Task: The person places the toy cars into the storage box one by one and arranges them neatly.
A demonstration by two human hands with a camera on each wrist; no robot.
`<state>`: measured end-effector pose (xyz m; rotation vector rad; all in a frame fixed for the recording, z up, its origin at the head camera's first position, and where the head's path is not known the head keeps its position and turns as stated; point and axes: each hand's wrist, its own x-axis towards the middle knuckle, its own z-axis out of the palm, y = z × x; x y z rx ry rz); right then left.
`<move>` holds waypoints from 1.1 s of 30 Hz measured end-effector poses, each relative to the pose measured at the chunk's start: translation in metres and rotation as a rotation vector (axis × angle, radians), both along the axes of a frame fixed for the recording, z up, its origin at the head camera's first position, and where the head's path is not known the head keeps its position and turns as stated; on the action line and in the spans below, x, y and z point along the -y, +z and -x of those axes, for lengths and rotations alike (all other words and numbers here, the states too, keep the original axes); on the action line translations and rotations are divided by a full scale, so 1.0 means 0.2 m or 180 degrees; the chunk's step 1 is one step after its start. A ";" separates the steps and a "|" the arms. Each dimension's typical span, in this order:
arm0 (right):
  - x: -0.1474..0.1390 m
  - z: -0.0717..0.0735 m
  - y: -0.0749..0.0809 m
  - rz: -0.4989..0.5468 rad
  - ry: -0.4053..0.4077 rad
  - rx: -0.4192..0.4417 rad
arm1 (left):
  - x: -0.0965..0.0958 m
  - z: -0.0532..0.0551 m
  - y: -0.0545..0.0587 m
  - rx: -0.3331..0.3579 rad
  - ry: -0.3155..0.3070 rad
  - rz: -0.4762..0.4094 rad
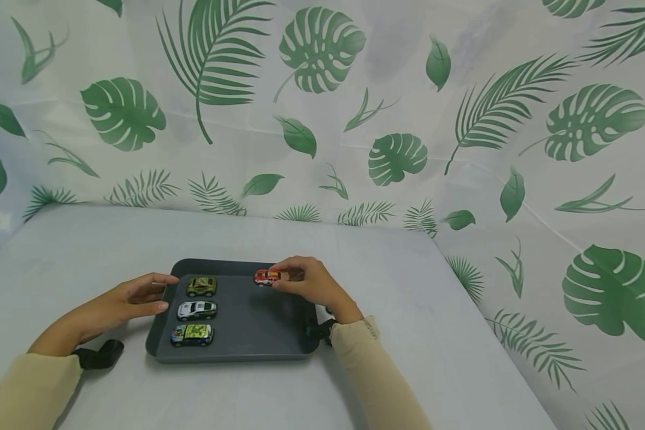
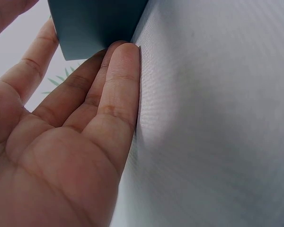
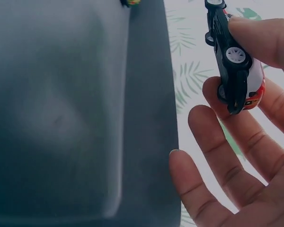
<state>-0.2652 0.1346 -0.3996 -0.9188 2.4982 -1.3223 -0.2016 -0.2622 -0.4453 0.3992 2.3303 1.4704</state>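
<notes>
1. red toy car (image 1: 265,277): yellow and white patches, black underside, pale wheels; near gray tray's (image 1: 247,337) far edge, right of middle.
2. right hand (image 1: 310,282): thumb and fingers pinching it.
3. left hand (image 1: 122,303): thumb and fingers apart, at tray's left edge.

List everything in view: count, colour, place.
Table: 1, whitish, foreground
Tray: 1, dark grey, on table
Camo toy car: 1, green, tray left, far
White car: 1, white, tray left, middle
Patterned car: 1, multicoloured, tray left, near
Red car: 1, red, held over tray
Backdrop: count unclear, white and green, behind table
Wrist devices: 2, black, at wrists
Sleeves: 2, beige, forearms
Left grip: 1, at tray's left edge
Right grip: 1, pinching red car
</notes>
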 end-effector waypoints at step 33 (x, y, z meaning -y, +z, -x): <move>0.17 0.03 -0.05 -0.0504 -0.0350 0.0064 | 0.00 0.01 0.00 0.0038 -0.0012 -0.0013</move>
